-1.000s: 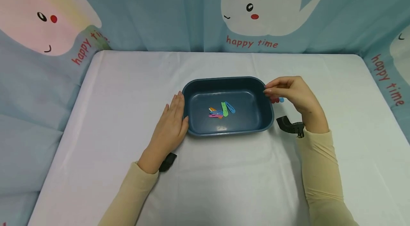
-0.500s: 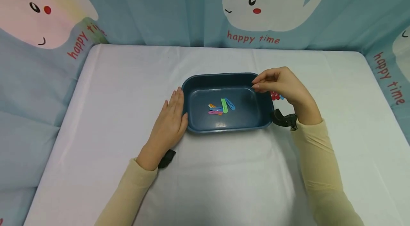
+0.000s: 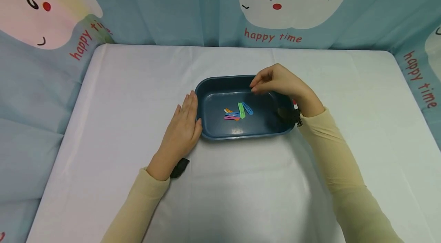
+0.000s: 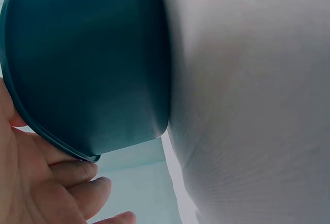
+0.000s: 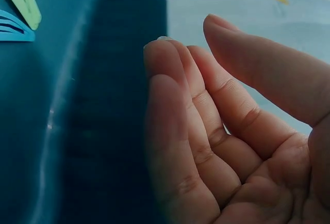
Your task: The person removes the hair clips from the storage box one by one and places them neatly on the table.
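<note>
A dark blue plastic basin (image 3: 245, 137) stands on the table, holding several snap hair clips: a green hair clip (image 3: 241, 110), a blue hair clip (image 3: 247, 108), a pink hair clip (image 3: 232, 118) and others in blue and orange. My left hand (image 3: 180, 130) lies with straight fingers along the basin's left end; the left wrist view shows its fingers touching the rim. Over the basin's far right part hovers my right hand (image 3: 280, 79), fingers loosely bent. In the right wrist view its thumb is apart from the fingers (image 5: 167, 110), and nothing shows between them.
A bit of something red (image 3: 294, 102) peeks out beyond the basin's right end, mostly hidden by my right wrist. White cloth (image 3: 138, 82) covers the table. A blue curtain (image 3: 172, 5) with whale prints hangs along the back and sides.
My right hand has moved left from the basin's right rim to above its inside. The red and blue clips outside are now mostly covered by that wrist. My left hand keeps its place.
</note>
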`<state>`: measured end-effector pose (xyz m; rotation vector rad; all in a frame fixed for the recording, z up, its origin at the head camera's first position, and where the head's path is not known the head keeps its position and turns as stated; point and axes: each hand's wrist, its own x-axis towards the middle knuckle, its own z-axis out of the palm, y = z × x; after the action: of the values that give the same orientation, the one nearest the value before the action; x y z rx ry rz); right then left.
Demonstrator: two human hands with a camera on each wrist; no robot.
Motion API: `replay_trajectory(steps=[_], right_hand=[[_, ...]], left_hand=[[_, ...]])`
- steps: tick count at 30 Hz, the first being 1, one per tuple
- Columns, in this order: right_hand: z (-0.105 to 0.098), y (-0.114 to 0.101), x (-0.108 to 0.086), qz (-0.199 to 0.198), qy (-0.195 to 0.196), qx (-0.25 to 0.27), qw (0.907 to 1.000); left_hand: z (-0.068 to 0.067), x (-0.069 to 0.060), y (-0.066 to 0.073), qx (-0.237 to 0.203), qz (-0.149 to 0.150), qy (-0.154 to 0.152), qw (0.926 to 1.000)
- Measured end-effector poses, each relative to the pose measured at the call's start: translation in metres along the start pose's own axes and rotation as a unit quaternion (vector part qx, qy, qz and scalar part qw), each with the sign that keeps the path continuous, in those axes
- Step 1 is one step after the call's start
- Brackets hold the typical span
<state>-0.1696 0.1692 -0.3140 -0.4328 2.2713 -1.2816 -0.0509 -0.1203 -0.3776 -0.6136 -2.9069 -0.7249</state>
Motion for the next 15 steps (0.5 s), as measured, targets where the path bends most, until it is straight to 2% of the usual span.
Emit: replay_trajectory(steps=[8,15], right_hand=[[0.011,0.014,0.013,0.01,-0.031,0.016,0.9993],[0.013,0.021,0.018,0.028,-0.04,0.028,0.9984]], left_hand=[[0.002,-0.001,0.001,-0.005,0.005,0.009,0.9999],[0.002,0.0,0.0,-0.004,0.007,0.012,0.9999]])
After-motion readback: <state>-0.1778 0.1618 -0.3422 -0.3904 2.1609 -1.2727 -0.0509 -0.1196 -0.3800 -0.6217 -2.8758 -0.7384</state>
